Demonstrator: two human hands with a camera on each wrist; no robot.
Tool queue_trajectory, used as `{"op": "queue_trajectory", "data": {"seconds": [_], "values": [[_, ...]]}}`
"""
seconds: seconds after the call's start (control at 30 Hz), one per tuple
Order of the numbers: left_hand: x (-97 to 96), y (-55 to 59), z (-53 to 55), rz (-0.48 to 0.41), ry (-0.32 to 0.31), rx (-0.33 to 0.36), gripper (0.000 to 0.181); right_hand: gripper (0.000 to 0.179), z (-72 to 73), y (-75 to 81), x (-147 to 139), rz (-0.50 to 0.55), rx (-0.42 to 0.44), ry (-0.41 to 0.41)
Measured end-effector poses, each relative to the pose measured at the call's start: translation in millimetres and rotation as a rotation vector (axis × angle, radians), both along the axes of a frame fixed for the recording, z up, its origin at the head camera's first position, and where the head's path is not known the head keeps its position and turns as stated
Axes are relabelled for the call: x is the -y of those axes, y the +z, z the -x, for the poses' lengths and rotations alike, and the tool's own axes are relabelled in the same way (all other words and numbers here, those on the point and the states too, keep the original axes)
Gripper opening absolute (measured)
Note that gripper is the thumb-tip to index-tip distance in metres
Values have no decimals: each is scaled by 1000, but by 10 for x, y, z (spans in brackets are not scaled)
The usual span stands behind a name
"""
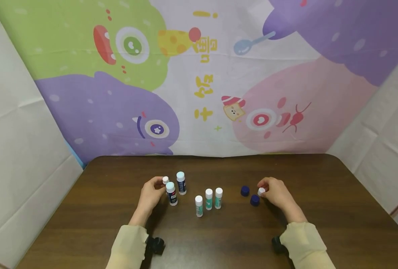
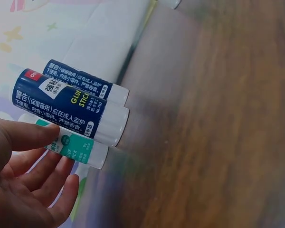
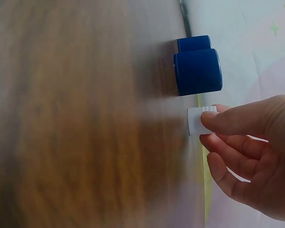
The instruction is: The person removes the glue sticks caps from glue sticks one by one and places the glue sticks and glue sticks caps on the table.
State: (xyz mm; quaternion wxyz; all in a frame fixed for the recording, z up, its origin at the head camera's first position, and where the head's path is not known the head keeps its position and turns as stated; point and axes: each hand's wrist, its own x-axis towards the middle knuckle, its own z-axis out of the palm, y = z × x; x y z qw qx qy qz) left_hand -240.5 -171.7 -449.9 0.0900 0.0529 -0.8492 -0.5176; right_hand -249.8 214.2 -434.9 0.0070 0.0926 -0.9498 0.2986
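Observation:
My left hand (image 1: 152, 193) pinches a green and white glue stick (image 2: 78, 148) between thumb and fingers at the left of the table. Right beside it stand two navy glue sticks, the nearer navy glue stick (image 1: 172, 195) partly covering it in the head view and the farther navy glue stick (image 1: 181, 184) behind. Both have pale, uncapped tops. My right hand (image 1: 275, 191) pinches a small white cap (image 3: 195, 120) low at the tabletop. Two navy caps, one navy cap (image 1: 245, 191) and another navy cap (image 1: 254, 200), sit just left of those fingers.
Between the hands, three slim glue sticks with green labels stand upright: a front green glue stick (image 1: 199, 206), a middle green glue stick (image 1: 208, 199) and a right green glue stick (image 1: 218, 198). The brown table (image 1: 219, 239) ends at a cartoon-printed cloth (image 1: 199, 138).

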Motion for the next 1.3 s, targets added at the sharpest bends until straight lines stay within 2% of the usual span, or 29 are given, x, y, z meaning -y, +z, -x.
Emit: {"op": "queue_trajectory", "data": {"seconds": [0.53,0.73,0.83,1.0,1.13,1.23,1.3], "values": [[-7,12,-44,2,0,15,29,18,-5,13,10,-23,38,-12],[-8,14,-60,-15,-5,-6,30,21,-21,32,7,-27,32,13],[-7,25,-65,-21,-2,-41,30,24,-25,53,8,-25,16,44],[0,107,-76,-39,24,-67,30,26,-20,102,17,-27,1,71],[25,196,-108,-106,64,-75,30,27,-36,154,32,-59,-25,67],[21,277,-152,-140,95,-123,28,28,-69,221,68,-91,-77,65],[0,337,-183,-126,115,-177,27,27,-100,278,109,-97,-104,63]]}}
